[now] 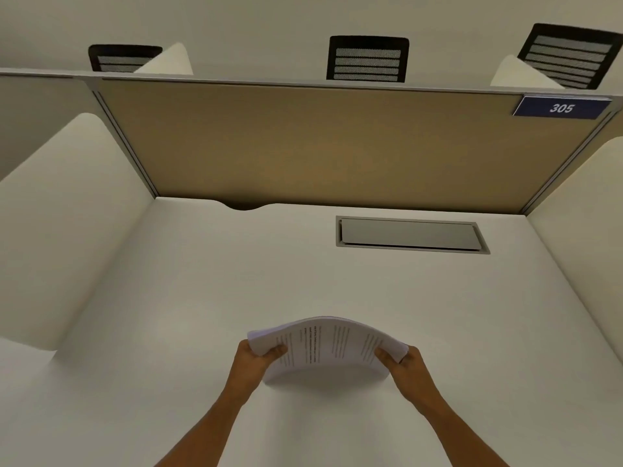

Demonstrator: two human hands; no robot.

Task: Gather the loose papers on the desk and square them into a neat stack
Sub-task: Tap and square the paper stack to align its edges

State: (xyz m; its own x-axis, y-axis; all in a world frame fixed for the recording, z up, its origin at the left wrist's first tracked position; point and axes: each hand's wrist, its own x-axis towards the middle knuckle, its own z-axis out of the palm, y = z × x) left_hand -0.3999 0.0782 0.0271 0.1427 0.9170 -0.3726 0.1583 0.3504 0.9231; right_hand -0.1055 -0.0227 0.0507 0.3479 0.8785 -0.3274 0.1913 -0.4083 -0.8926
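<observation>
A stack of printed white papers is held upright on its lower edge on the white desk, near the front middle. The sheets bow upward in an arch, text facing me. My left hand grips the stack's left edge, thumb on the front sheet. My right hand grips the right edge the same way. The sheet edges look roughly aligned, slightly fanned at the top left corner. No other loose paper lies on the desk.
A grey cable hatch is set into the desk at the back right. A tan partition with a blue "305" sign closes the back; white side panels flank both sides. Black chairs stand beyond.
</observation>
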